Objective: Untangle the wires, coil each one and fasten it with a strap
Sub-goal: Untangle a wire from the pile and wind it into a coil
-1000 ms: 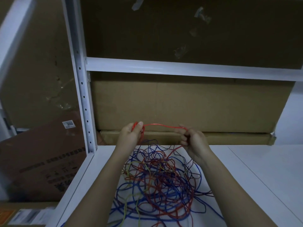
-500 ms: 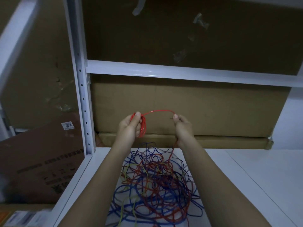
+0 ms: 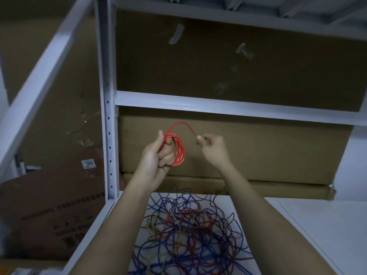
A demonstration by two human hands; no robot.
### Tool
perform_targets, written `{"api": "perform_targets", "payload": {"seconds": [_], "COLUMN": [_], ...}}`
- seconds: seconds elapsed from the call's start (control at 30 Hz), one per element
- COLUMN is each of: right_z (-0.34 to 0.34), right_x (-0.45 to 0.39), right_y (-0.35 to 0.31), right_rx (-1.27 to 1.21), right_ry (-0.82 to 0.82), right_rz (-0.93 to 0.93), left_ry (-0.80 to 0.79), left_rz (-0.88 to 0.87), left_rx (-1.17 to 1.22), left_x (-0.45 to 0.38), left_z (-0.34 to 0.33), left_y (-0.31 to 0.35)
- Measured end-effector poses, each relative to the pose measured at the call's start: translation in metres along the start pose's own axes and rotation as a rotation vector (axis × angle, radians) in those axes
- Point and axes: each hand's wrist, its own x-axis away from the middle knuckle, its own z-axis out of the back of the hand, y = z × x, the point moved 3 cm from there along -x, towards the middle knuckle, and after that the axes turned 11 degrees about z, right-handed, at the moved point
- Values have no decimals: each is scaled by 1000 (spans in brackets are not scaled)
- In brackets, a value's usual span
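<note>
Change: since half a second ago I see both hands raised higher above the tangle of wires (image 3: 190, 233), and the red wire's free end is now out of the pile, held up in the air.
Left grip: my left hand (image 3: 156, 155) is curled round the red wire coil (image 3: 178, 150), several loops held upright above the tangle.
Right grip: my right hand (image 3: 213, 148) pinches the loose end of the red wire (image 3: 195, 134), which arcs up from the coil.
Tangle: blue, red and yellow-green strands lie heaped on the white shelf (image 3: 317, 225), below both forearms.
Room: behind the tangle, cardboard boxes (image 3: 258, 151) fill the back; above them runs a white crossbeam (image 3: 218, 107).
Left of the tangle: a perforated white upright (image 3: 108, 135), and beyond it a leaning brown carton (image 3: 49, 205) with a label reading 3055.
Light: dim.
</note>
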Motion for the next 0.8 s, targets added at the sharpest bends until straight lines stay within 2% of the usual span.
{"api": "perform_targets", "payload": {"seconds": [0.07,0.1,0.23,0.3,0.4,0.47,0.6,0.67,0.73,0.8], "right_z": [-12,-17,-29,-38,-44,-41,-33,-25,-16,-12], "right_x": [21,31,70,85,106,115,109,101,94,88], "right_y": [14,18,12,2,-20,-28,-30,-29,-27,-19], "right_rx": [297,376,469,580,539,377,211,245,309,353], "right_ry": [-209,-252,-335,-409,-349,-261,-200,-69,49,56], "right_rz": [79,129,295,438,758,899,897,860,736,551], "left_ry": [22,62,227,275,323,358,321,289,267,201], "left_rz": [-2,-17,-85,-82,-69,-60,35,99,138,196], "left_rx": [81,73,36,44,13,-178,-687,-869,-962,-1013], "left_x": [6,8,14,17,18,17,17,21,23,26], "left_z": [9,13,28,32,33,35,41,45,48,48], "left_y": [2,2,-1,-6,-16,-24,-45,-55,-60,-62]}}
